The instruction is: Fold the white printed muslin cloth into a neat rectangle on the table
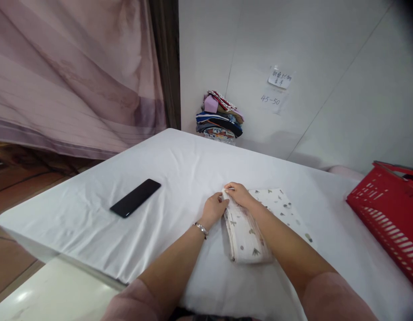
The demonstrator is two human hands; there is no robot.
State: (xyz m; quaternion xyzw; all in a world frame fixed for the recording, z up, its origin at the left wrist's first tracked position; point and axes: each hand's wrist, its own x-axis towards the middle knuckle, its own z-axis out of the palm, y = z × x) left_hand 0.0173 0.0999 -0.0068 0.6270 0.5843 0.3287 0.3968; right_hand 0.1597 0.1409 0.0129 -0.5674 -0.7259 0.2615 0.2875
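Observation:
A white cloth [248, 238] with small grey-green and brown prints lies partly folded into a thick, narrow stack, its flat part spreading out to the right beneath my right forearm. At the far left corner of the folded stack, the fingers of my left hand [214, 209] pinch the edge. Close beside it, my right hand [239, 194] is closed on the far end of the same cloth, thumb and fingertips together. A bracelet circles my left wrist.
A black phone [136, 198] lies on the white-covered table [193, 156], left of my hands. At the right edge stands a red plastic basket [390, 214]. Folded clothes [219, 118] are piled beyond the table by the wall, near paper notes [280, 79]. A pinkish curtain [79, 76] hangs at left.

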